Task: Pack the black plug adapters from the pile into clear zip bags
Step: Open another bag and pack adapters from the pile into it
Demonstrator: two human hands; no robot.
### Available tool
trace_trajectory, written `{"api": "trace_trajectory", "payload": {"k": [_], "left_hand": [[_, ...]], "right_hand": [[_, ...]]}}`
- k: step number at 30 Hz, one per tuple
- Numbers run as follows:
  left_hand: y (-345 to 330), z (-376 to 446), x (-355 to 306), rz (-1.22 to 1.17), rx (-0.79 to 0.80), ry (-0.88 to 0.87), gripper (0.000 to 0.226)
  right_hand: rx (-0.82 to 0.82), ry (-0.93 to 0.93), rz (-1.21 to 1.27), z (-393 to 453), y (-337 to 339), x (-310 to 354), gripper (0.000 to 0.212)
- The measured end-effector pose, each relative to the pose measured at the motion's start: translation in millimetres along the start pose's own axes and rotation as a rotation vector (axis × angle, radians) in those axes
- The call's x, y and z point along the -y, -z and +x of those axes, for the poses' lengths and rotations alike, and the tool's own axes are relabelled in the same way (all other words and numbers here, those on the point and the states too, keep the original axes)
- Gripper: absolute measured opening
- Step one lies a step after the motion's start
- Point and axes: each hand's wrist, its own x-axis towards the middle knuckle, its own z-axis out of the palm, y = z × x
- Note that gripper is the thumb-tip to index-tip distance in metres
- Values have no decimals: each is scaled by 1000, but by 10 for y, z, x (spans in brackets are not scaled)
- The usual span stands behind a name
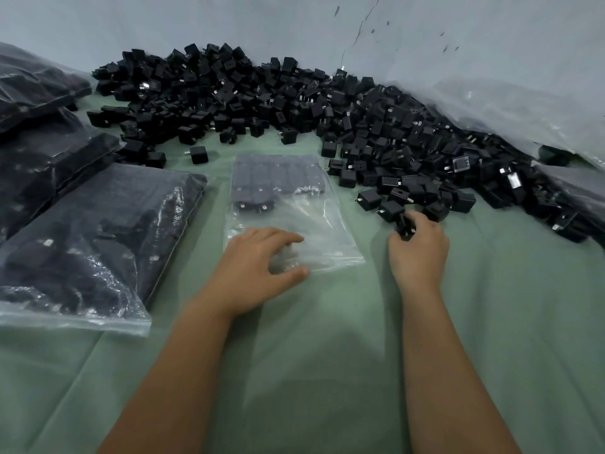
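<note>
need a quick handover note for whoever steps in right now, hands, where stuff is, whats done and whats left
Left hand: fingers spread, pressing on the mouth end of the part-filled zip bag in the middle of the green cloth.
Right hand: gripping a black adapter at the near edge of the pile.
Done: full bags lie to the left; the open bag has a neat row of adapters at its far end plus a couple more.
Left: fill the open bag, seal it, then keep bagging the large pile along the wall.
</note>
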Motion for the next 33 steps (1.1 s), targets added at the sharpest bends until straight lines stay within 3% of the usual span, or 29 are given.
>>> {"api": "trace_trajectory", "payload": {"k": [2,3,6,10,12,15,20,23,25,26,30,33], "left_hand": [[-1,11,19,37,61,7,78],[-4,21,51,-10,44,13,74],[-40,45,111,-187,-80,32,38],[-79,58,87,-314,-236,98,9],[-52,49,65,-417,-265,142,14],[35,28,50,-554,-317,192,31],[69,38,77,-545,-507,306,15],[92,3,3,-582,-462,191,13],[126,-33,-26,-678,-383,87,4],[144,-41,-16,-748,-377,77,10],[195,-18,128,-924,-582,227,29],[179,28,208,-993,-722,417,35]], "right_hand": [[19,18,-11,-10,-5,5,37],[18,25,4,-19,0,12,33],[-83,89,52,-107,39,124,28],[-87,594,293,-522,23,514,23],[-11,813,302,-795,-82,696,22],[74,969,267,-1062,-236,854,21],[-14,972,-29,-1006,-272,788,17],[21,882,-259,-999,-290,781,23],[126,789,-287,-1016,-274,806,24],[173,753,-272,-1024,-258,810,21],[273,661,-171,-1048,-193,781,19],[330,713,-226,-1042,-212,772,16]]}}
